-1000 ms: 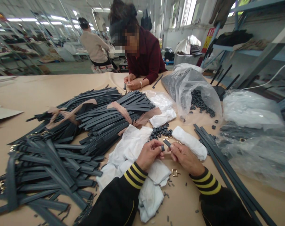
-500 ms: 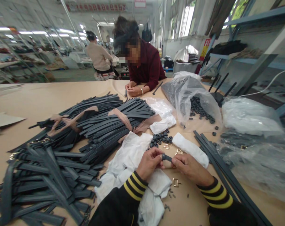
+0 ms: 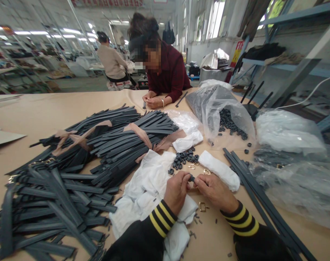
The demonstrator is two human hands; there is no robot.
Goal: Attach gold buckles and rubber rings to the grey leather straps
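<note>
Both hands meet at a short dark strap piece [image 3: 191, 178] above the table. My left hand [image 3: 177, 190] pinches its left end, and my right hand [image 3: 216, 191] grips the other end, so little of the piece shows between the fingers. Just beyond them lie a heap of small dark loops [image 3: 184, 158] and some gold buckles. A single gold buckle [image 3: 202, 207] rests below my right hand. White cloth [image 3: 145, 181] spreads under and left of my left hand; a rolled white cloth [image 3: 219, 171] is behind my right hand.
Dark strap bundles [image 3: 132, 137] and finished-looking straps [image 3: 53, 203] cover the left. Long strips [image 3: 260, 195] and plastic bags [image 3: 288, 132] lie right. An open bag of loops [image 3: 230, 121] stands farther back. Across the table [image 3: 99, 99], a person [image 3: 170, 69] leans over.
My hands have drawn closer together, and less of the dark piece shows between them. My left hand has shifted slightly right. The whole view has moved a little.
</note>
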